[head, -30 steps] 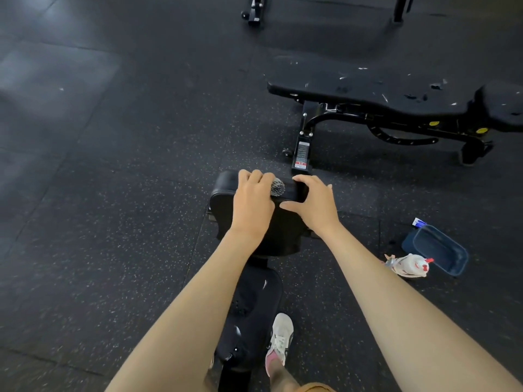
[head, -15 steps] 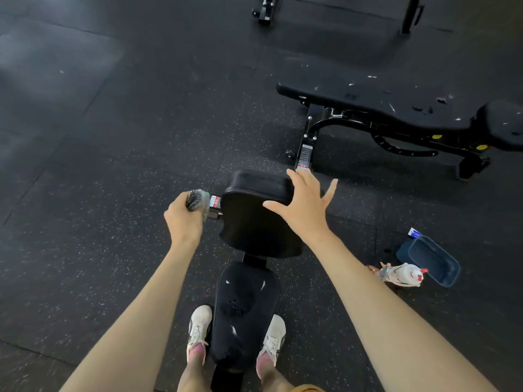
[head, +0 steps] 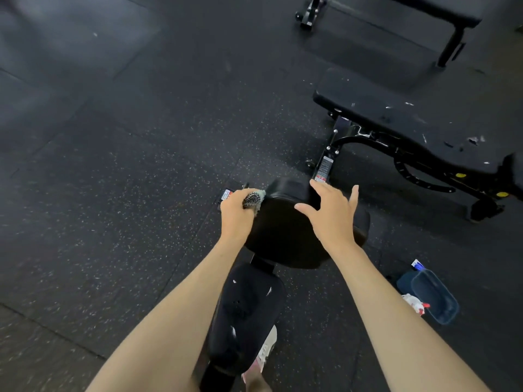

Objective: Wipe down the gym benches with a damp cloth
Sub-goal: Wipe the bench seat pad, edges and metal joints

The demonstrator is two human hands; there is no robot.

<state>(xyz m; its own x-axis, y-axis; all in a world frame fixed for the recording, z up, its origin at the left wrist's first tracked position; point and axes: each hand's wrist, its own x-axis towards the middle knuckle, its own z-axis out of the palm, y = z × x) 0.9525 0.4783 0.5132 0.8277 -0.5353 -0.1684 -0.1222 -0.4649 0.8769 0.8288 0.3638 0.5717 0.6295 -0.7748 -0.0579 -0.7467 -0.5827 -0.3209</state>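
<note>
Head view: cloth pressed to the left edge of the bench pad

Head camera looks down on a dark speckled floor (head: 113, 193). A worn black bench (head: 410, 128) lies at two o'clock, a second one (head: 433, 7) at one o'clock. At centre the near bench pad (head: 283, 230) sits beyond a narrower seat (head: 246, 312). The right hand (head: 331, 216) is spread, palm on the pad's right half. The left hand (head: 236, 213) is fisted around a patterned cloth (head: 252, 198), which touches the pad's left edge. At four o'clock lie a blue tray (head: 435, 298) and a white bottle (head: 414, 302) just beside it.
</note>
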